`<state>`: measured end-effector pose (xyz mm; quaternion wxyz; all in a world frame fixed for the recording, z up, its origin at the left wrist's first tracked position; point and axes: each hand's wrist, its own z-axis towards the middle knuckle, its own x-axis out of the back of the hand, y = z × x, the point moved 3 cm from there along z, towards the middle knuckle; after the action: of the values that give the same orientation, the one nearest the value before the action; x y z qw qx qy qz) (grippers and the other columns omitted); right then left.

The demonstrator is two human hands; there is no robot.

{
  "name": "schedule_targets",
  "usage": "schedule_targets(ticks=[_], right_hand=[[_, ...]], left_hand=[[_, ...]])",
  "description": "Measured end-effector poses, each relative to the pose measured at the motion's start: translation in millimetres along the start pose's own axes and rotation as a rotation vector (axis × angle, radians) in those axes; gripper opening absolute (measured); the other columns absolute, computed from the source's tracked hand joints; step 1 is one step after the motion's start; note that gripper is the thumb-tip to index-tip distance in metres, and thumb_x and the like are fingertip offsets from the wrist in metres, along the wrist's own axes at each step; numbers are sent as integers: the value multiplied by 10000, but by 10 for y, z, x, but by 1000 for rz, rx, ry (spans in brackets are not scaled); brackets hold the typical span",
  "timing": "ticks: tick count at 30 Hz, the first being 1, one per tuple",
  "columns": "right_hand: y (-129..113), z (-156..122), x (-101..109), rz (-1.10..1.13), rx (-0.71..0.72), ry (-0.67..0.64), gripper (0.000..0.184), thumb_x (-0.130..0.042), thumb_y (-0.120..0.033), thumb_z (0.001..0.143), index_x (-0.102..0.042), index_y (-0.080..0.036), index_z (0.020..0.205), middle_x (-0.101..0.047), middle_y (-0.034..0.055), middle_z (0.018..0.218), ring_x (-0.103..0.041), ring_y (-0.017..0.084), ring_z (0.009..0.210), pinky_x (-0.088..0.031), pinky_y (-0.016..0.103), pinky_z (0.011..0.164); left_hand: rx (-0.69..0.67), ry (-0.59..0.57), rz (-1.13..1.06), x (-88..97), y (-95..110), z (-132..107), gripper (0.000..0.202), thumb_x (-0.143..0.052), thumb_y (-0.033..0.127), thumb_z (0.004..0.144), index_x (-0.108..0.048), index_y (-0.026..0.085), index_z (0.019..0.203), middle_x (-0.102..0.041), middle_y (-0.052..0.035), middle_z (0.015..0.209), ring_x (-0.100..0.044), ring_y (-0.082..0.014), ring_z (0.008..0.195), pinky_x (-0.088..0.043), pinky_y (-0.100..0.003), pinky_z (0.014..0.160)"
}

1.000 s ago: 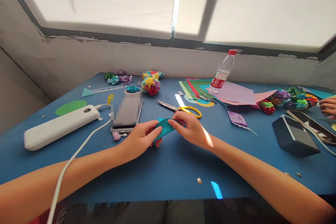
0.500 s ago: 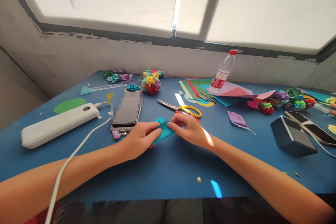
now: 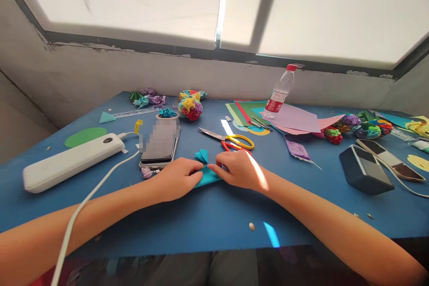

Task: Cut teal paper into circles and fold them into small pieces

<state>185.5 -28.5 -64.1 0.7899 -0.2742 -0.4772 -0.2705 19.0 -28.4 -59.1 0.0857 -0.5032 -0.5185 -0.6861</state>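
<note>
A folded teal paper piece lies flat on the blue table between my hands. My left hand pinches its left end with curled fingers. My right hand presses its fingers down on the right end. Just behind the paper sits a small folded teal fan piece. Yellow-handled scissors lie a little beyond my right hand.
A phone and a white power bank with its cable lie to the left. Paper flower balls, coloured paper sheets and a water bottle stand at the back. A dark box and another phone sit right.
Both hands have lowered the teal paper from a raised, tilted hold onto the table top and now press it flat. A person's hand at the right edge has left view.
</note>
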Motion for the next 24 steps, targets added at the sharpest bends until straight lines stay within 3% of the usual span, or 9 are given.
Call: schedule_targets(ticks=[5,12,18,24], right_hand=[[-91,-21,66,169,155,45,505,-289,-271,965,-500,-156,522,-396,-10,554,-331,81,476,-241,248,504],[-268,-68,32,279,272,-50,400,-364,-155,856,-439,-166,463,-330,-19,542,-263,90,474,-233,263,494],[-200,-49,-3,288,209,-41,393,-397,-131,798,-233,-167,442,-204,-38,505,-154,88,463,-187,272,468],[-153,-35,-40,332,156,-95,411,-409,-153,814,-231,-159,444,-219,-42,496,-187,61,437,-198,256,462]], left_hand=[[33,-19,83,4,45,5,272,-416,248,764,-377,192,501,-390,8,500,-364,-146,504,-195,-275,502],[-23,14,209,-21,60,-22,271,-404,248,793,-466,200,534,-488,-6,514,-398,-157,485,-192,-275,489],[-60,51,409,-82,55,-39,273,-389,253,812,-487,192,564,-554,-35,552,-480,-175,517,-178,-284,487],[-8,88,490,-102,28,-52,284,-378,307,837,-482,196,597,-566,-36,573,-504,-186,546,-184,-280,492]])
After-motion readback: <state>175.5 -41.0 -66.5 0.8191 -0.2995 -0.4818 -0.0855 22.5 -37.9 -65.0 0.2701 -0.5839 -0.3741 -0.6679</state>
